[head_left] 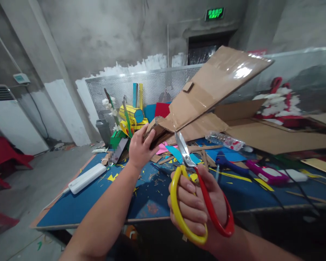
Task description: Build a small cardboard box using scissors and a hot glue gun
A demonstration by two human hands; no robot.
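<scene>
My left hand (141, 146) grips the folded near end of a large piece of brown cardboard (206, 83), which slants up to the right above the table. Clear tape shines on its far corner, and a small cardboard scrap sticks to its face. In my right hand (191, 206) is a pair of scissors (188, 159) with one yellow and one red handle. Fingers are wrapped through the yellow loop, and the thumb is in the red one. The scissor blades point up and look nearly closed, with their tip close to the cardboard's lower edge.
Paper scraps litter the blue table (78, 203). A white power strip (87, 178) lies left. At the back are a yellow-and-black striped craft (132, 114) and a grey tumbler (103, 132). A plastic bottle (225, 140), a blue glue gun (232, 167) and a purple object (266, 173) lie right.
</scene>
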